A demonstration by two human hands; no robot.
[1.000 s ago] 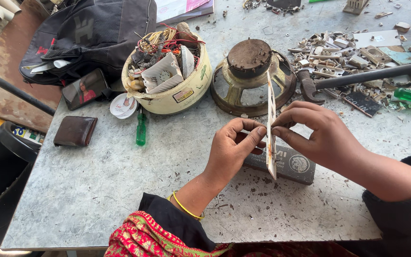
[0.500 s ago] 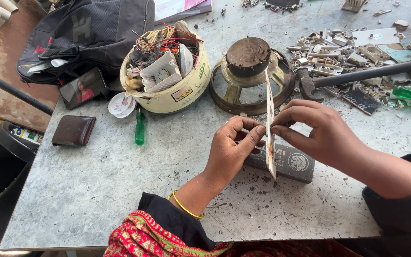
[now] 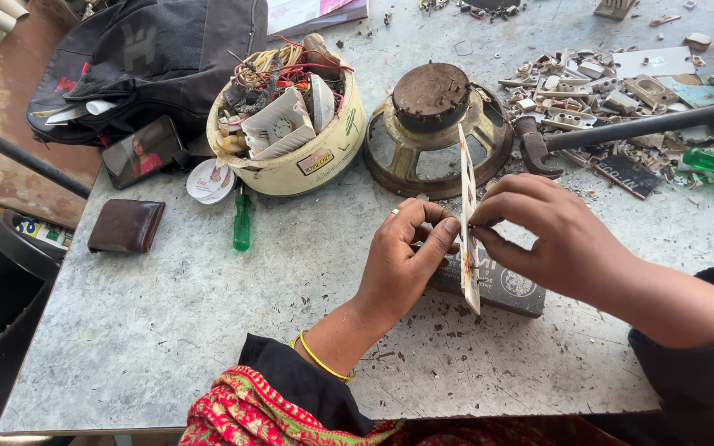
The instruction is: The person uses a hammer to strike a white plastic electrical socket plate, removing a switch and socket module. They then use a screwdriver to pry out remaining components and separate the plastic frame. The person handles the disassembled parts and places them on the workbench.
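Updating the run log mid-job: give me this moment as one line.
left hand: pinching thin white plate | right hand: pinching plate, opposite side | plate: on edge over dark block

black bag, brown wallet, green screwdriver, speaker frame, hammer

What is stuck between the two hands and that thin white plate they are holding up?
Nothing visible. The left hand and the right hand both pinch the thin white plate directly, one from each side. It stands on edge over a dark flat block on the grey table.
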